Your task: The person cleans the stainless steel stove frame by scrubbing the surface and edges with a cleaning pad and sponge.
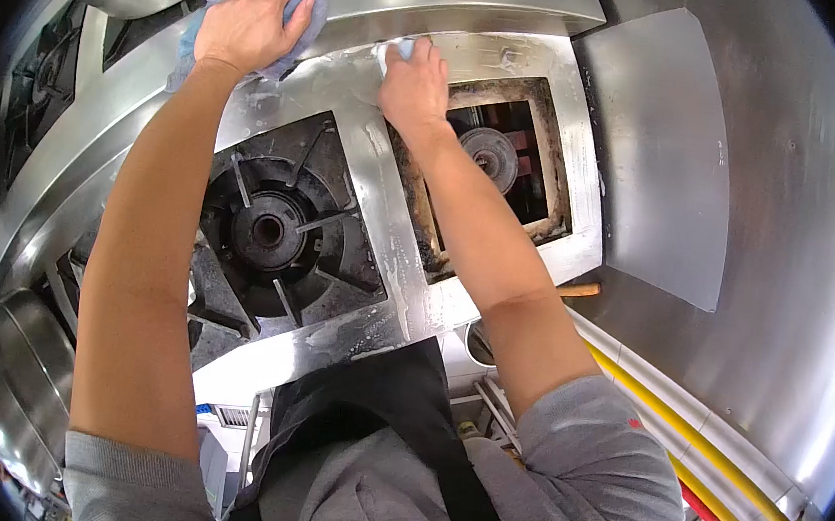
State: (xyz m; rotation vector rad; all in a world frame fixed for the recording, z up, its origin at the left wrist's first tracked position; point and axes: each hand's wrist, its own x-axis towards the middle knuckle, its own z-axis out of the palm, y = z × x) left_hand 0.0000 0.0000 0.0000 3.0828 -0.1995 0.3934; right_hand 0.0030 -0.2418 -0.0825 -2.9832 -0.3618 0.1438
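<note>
My left hand (247, 31) presses a bunched blue-grey cloth (304, 37) against the raised steel ledge at the back of the stove (361, 170). Its fingers are curled over the cloth. Closed around a small white, light-blue-edged pad (387, 55), my right hand (416, 90) rests on the stove top just below that ledge. Most of the pad is hidden by the fingers, so its kind is unclear. Wet, soapy streaks lie on the steel between the burners. Under my right forearm is an open square burner hole (533, 161) with browned edges.
A burner with a black pan grate (269, 231) sits between my forearms. A steel side wall (669, 154) rises at the right. Below it run yellow pipes (692, 433) and a red one (715, 510). A wooden handle (578, 290) sticks out at the stove's right front corner.
</note>
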